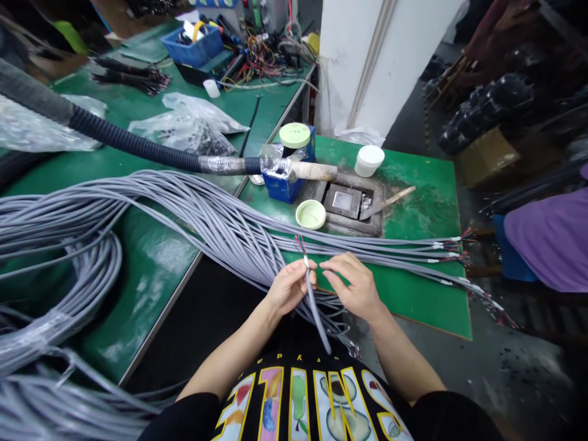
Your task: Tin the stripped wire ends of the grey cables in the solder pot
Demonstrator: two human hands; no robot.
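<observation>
Near the table's front edge, my left hand point(290, 286) is closed on a grey cable point(315, 311), thumb and fingers pinching it just below its stripped end. Thin coloured wires point(301, 245) fan out upward from that end, with a white band beneath them. The cable's lower length hangs toward my shirt. Just to the right, my right hand point(356, 286) is held with its fingers bent and a small gap between thumb and forefinger; I see nothing between them. Behind both hands runs a thick bundle of grey cables point(229, 214), its stripped ends reaching the table's right side.
A soot-marked solder pot point(342, 201) with a flat scraper point(390, 202) lies beyond the cables. Around it are a pale green dish point(311, 214), a white tub point(369, 160) and a blue box point(281, 187). A black extraction hose point(151, 146) crosses from the left. A person in purple point(551, 226) is at right.
</observation>
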